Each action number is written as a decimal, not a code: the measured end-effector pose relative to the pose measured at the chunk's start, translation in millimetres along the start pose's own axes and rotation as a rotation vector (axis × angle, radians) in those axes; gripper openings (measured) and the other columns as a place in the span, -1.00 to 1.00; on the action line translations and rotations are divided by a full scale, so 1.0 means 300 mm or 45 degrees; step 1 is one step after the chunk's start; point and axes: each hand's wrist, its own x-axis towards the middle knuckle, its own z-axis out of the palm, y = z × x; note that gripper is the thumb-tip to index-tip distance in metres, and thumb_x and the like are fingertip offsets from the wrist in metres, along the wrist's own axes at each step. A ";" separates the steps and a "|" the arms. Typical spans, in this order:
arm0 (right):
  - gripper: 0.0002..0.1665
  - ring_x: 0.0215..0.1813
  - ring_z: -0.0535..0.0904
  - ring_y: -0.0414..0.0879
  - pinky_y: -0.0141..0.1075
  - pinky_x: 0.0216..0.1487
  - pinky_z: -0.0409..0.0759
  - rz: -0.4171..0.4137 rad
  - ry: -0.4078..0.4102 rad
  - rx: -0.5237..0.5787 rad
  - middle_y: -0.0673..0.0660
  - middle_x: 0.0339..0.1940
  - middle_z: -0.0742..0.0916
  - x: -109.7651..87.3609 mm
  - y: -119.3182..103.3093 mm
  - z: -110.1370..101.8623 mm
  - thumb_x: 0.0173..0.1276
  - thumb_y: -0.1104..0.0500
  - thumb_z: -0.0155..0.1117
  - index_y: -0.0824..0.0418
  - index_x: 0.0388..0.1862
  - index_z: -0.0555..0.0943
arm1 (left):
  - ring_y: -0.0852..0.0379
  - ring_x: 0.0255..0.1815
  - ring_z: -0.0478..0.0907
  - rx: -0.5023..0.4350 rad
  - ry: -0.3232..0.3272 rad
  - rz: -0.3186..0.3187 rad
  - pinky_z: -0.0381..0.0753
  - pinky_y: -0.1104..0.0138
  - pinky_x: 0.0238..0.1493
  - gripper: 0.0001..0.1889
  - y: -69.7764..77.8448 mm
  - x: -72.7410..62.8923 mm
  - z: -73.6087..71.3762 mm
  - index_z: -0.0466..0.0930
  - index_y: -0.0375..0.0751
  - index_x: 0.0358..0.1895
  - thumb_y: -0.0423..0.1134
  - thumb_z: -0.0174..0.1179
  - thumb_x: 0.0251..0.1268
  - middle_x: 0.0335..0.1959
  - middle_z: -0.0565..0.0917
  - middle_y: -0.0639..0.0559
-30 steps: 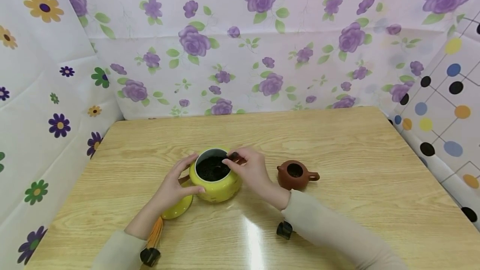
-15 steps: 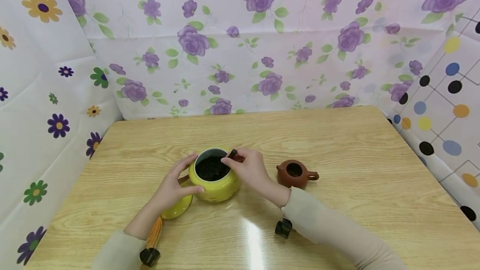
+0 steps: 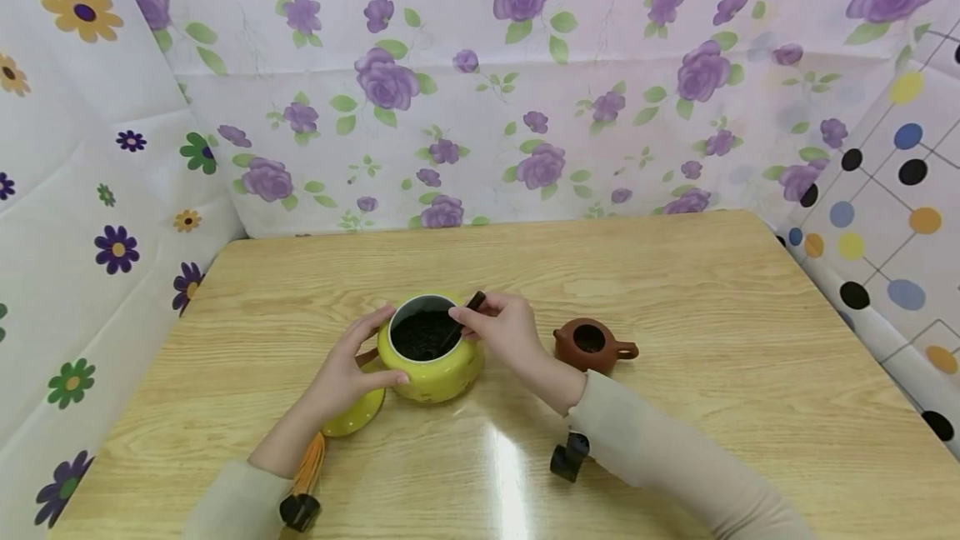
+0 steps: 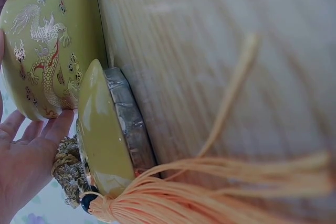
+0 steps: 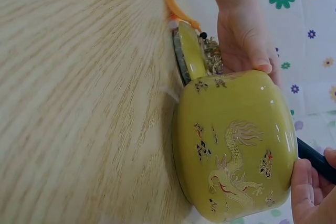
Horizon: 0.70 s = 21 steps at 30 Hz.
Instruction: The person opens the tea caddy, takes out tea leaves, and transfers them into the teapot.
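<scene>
Purple-flowered white cloth (image 3: 525, 82) is hanging behind a pale wood-grain table (image 3: 712, 290). Ctr-left of frame, your L hand (image 3: 348, 369) is gripping a round yellow ceramic jar (image 3: 438, 383); your R hand (image 3: 512, 333) is pinching a slim black stick (image 3: 476, 301), tip dipping inside. Prob. best: keeping jar steady, moves small.

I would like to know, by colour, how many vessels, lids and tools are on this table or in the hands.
Yellow: 2, the jar and the lid
Reddish-brown: 1, the teapot
Black: 1, the tool in the right hand
Total: 4
</scene>
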 end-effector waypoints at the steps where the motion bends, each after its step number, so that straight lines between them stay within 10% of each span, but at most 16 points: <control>1: -0.77 -0.46 0.69 -0.14 -0.29 -0.31 0.73 0.024 0.006 0.014 0.24 -0.43 0.75 0.000 -0.001 0.000 0.18 0.14 0.43 0.32 -0.42 0.69 | -0.18 0.43 0.14 0.001 0.000 0.001 0.41 -0.16 0.25 -0.08 0.000 0.000 0.000 0.14 -0.19 0.45 -0.31 0.45 -0.02 0.47 0.14 -0.20; 21: -0.81 -0.48 0.66 -0.21 -0.19 -0.19 0.74 0.118 0.111 0.342 0.07 -0.50 0.71 0.015 0.021 -0.026 0.26 0.25 0.33 0.40 -0.25 0.68 | -0.16 0.44 0.14 -0.003 0.007 -0.023 0.40 -0.14 0.27 -0.07 0.006 0.001 -0.001 0.15 -0.17 0.45 -0.30 0.46 -0.05 0.48 0.13 -0.17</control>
